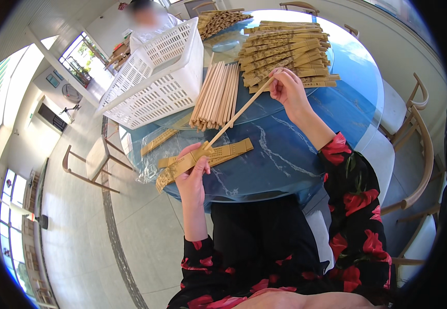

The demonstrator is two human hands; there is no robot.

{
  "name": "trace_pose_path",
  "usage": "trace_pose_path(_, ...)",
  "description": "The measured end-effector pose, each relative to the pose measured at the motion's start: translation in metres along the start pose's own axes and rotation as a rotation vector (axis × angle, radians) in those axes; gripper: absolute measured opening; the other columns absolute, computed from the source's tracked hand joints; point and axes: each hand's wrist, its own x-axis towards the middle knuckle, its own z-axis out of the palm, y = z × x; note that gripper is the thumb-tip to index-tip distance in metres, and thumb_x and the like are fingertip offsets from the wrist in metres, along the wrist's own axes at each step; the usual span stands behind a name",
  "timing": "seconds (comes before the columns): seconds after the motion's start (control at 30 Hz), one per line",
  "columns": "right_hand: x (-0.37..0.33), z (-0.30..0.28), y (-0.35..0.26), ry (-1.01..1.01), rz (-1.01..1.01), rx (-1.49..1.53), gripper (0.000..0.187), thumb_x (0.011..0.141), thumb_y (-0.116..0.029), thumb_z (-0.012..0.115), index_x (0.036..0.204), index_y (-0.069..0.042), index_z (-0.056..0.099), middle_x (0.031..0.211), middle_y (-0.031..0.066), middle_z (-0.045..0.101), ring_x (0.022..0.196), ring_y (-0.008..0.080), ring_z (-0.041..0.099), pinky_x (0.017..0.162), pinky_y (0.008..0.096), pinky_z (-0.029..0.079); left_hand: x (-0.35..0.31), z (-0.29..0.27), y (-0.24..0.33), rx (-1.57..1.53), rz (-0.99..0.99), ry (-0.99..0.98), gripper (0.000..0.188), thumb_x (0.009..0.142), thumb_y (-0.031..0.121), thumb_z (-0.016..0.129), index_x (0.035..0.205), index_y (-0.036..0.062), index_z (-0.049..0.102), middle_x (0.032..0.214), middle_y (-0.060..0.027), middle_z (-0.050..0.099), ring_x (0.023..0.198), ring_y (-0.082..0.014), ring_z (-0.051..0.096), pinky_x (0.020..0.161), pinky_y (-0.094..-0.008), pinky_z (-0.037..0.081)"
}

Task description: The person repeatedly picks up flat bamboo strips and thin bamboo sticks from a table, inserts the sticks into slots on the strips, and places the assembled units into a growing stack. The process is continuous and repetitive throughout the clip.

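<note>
My left hand (191, 177) grips a gold-brown paper chopstick sleeve (186, 160) near the table's front edge, thumb on top. In my right hand (288, 88), the fingers pinch the upper end of pale wooden chopsticks (244, 109); whether one or two, I cannot tell. Their lower end meets the sleeve's open end. Beneath and beside my left hand lie more flat sleeves (233, 150). Beyond them rests a pile of loose wooden chopsticks (216, 98). A large stack of gold-brown sleeves (285, 51) stands behind my right hand.
A white slatted plastic basket (156, 95) stands left on the round blue marbled table (285, 159). Another brown heap (222, 23) lies at the far side. Clear plastic film (148, 167) lies at the left edge. A person (151, 23) sits opposite. Wooden chairs (414, 154) surround the table.
</note>
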Motion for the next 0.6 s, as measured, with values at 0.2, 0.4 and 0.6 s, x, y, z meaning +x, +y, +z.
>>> trace_pose_path(0.2,-0.004,-0.005,0.005,-0.101,0.149,-0.045,0.015,0.095,-0.019,0.057,0.095,-0.004,0.062,0.075,0.0051,0.064,0.066,0.0116,0.06,0.063,0.025,0.049,0.001,-0.002,-0.003,-0.041,0.05,0.096,0.038,0.098,0.002,0.061,0.135,-0.0002,0.05,0.089,-0.0038,0.059,0.073,-0.0098,0.052,0.066,-0.0239,0.046)
trace_pose_path(0.4,-0.018,0.003,0.007,-0.269,0.282,-0.06,0.014,0.096,-0.019,0.059,0.096,-0.006,0.062,0.081,0.0082,0.069,0.072,0.012,0.063,0.066,0.0243,0.051,0.003,-0.007,-0.002,-0.204,0.041,0.107,0.047,0.097,-0.001,0.061,0.141,0.0041,0.043,0.091,-0.0021,0.056,0.073,-0.01,0.053,0.067,-0.0228,0.047)
trace_pose_path(0.6,-0.021,0.008,0.011,-0.363,0.363,-0.06,0.013,0.099,-0.019,0.059,0.097,-0.007,0.063,0.083,0.0072,0.069,0.073,0.01,0.063,0.068,0.0239,0.051,0.003,-0.014,-0.002,-0.367,0.024,0.102,0.046,0.098,0.0,0.061,0.14,0.0046,0.043,0.09,-0.0021,0.056,0.073,-0.0097,0.053,0.066,-0.0232,0.046)
